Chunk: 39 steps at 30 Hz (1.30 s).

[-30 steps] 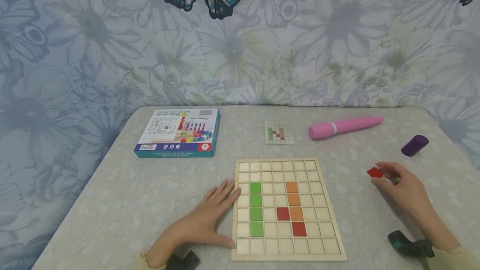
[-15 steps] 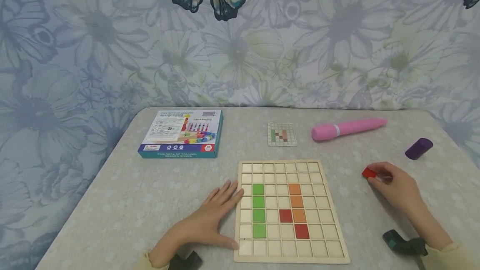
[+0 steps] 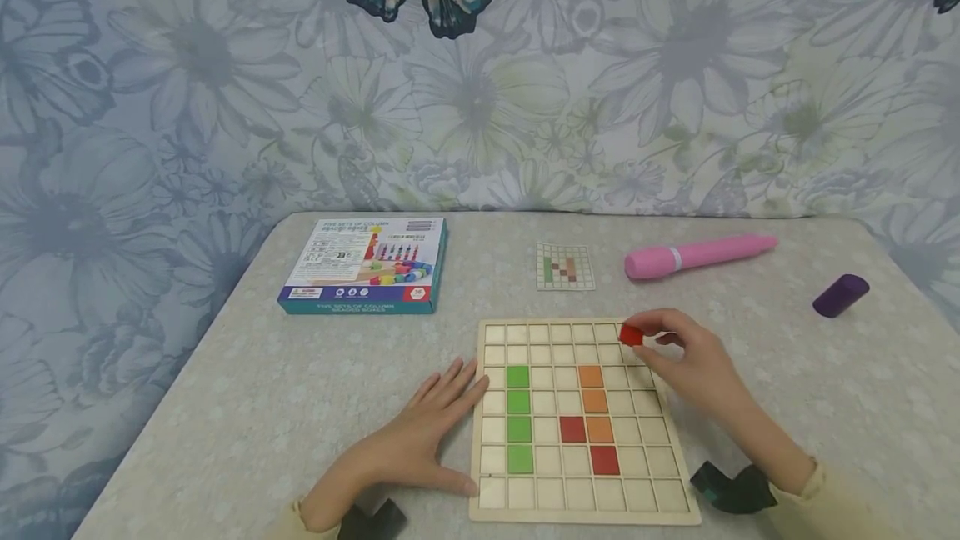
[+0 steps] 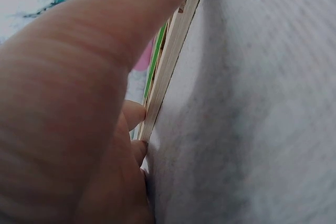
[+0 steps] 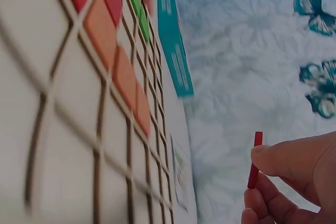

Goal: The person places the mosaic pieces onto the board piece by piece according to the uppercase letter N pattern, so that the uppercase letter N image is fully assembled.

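Note:
A wooden grid board (image 3: 551,492) lies flat at the front of the table. It bears a column of green tiles (image 3: 519,401), a column of orange tiles (image 3: 595,401) and two red tiles (image 3: 572,429), set diagonally. My right hand (image 3: 693,361) pinches a loose red square tile (image 3: 631,335) between thumb and fingers, over the board's far right corner. The right wrist view shows this thin tile (image 5: 255,160) edge-on. My left hand (image 3: 416,432) is spread, its fingertips and thumb against the board's left edge (image 4: 170,61).
Behind the board lies a small printed grid card (image 3: 565,266). A pink pen-shaped object (image 3: 701,257) and a dark purple cylinder (image 3: 841,296) lie at the back right. A flat toy box (image 3: 363,265) is at the back left. Patterned fabric (image 3: 480,107) rises behind the table.
My right hand has carried the red tile leftward from beside the board to over its far right corner. The left hand stays at the board's left edge.

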{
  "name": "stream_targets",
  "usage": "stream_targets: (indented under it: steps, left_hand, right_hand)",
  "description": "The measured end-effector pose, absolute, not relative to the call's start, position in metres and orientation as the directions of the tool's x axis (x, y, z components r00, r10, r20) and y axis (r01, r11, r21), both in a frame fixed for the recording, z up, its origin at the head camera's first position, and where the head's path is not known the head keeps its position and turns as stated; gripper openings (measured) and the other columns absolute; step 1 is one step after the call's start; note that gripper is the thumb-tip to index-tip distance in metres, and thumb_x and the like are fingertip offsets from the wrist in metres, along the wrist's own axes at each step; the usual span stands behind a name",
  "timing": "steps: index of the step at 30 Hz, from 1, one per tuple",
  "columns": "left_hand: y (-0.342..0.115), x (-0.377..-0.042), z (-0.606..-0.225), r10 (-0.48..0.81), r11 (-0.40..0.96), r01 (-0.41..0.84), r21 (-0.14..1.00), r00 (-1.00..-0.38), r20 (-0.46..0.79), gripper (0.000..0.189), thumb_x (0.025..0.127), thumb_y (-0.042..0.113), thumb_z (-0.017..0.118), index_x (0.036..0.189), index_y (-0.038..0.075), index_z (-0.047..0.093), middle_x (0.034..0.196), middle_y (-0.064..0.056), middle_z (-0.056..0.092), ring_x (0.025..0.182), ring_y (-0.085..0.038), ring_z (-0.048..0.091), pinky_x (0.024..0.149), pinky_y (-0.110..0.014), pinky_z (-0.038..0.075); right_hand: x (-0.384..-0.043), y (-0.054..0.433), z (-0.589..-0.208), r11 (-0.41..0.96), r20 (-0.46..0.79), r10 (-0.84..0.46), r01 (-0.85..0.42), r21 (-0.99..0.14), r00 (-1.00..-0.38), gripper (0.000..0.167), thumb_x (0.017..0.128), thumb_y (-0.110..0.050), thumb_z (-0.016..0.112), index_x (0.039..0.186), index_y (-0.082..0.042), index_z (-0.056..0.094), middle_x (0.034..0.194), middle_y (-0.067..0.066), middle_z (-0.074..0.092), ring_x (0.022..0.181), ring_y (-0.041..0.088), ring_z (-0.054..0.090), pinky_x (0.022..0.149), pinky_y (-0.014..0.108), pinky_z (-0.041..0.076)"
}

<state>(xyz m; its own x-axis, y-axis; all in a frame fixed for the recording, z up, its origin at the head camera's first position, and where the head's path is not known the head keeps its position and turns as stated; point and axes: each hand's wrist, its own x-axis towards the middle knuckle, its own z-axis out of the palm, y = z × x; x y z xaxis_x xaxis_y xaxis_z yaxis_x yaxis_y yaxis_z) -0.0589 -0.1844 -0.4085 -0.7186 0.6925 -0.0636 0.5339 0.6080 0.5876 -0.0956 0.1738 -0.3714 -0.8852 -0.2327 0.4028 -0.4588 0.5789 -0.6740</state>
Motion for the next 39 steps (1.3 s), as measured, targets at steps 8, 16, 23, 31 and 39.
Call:
stream_targets:
  steps: [8,16,23,31,39]
  left_hand:
    - [-0.184,-0.060,-0.407,0.696,0.607,0.538,0.585,-0.715,-0.065,0.113,0.069,0.063,0.070,0.152,0.014,0.011,0.156,-0.004,-0.003,0.139,-0.020,-0.009,0.109,-0.046,-0.002]
    - [-0.184,-0.061,-0.405,0.694,0.616,0.532,0.581,-0.716,-0.080,0.112,0.070,0.063,0.070,0.152,0.015,0.011,0.156,-0.003,-0.003,0.139,-0.019,-0.010,0.109,-0.045,-0.003]
    - [-0.184,-0.060,-0.405,0.697,0.612,0.539,0.579,-0.713,-0.074,0.112,0.070,0.064,0.070,0.152,0.014,0.011,0.156,-0.004,-0.002,0.139,-0.019,-0.009,0.109,-0.045,-0.003]
    - [-0.185,-0.059,-0.403,0.693,0.614,0.530,0.584,-0.717,-0.078,0.112,0.069,0.064,0.070,0.152,0.014,0.012,0.156,-0.004,-0.002,0.139,-0.020,-0.009,0.109,-0.045,-0.002]
    - [-0.185,-0.060,-0.404,0.696,0.611,0.541,0.578,-0.715,-0.067,0.112,0.069,0.064,0.070,0.152,0.014,0.013,0.156,-0.004,-0.001,0.140,-0.021,-0.008,0.109,-0.045,-0.002]
  right_hand:
    - [-0.094,0.126,-0.387,0.471,0.268,-0.352,-0.417,-0.777,-0.897,0.030,0.078,0.001,0.074,0.103,-0.014,0.068,0.098,-0.010,0.063,0.092,0.011,0.058,0.078,0.035,0.049]
    - [-0.085,0.107,-0.395,0.537,0.163,-0.445,-0.408,-0.738,-0.881,0.032,0.077,-0.006,0.076,0.103,-0.022,0.067,0.100,-0.015,0.060,0.093,0.009,0.055,0.082,0.033,0.045]
    - [-0.084,0.102,-0.396,0.533,0.165,-0.533,-0.481,-0.696,-0.830,0.030,0.077,-0.006,0.076,0.102,-0.018,0.065,0.102,-0.011,0.060,0.093,0.010,0.056,0.081,0.032,0.047]
    - [-0.084,0.099,-0.393,0.539,0.151,-0.557,-0.494,-0.682,-0.817,0.030,0.078,-0.006,0.075,0.104,-0.017,0.065,0.101,-0.010,0.060,0.094,0.009,0.056,0.084,0.033,0.047]
    - [-0.083,0.101,-0.390,0.558,0.113,-0.519,-0.437,-0.705,-0.847,0.024,0.081,-0.010,0.073,0.104,-0.017,0.067,0.098,-0.011,0.064,0.087,0.006,0.056,0.076,0.029,0.047]
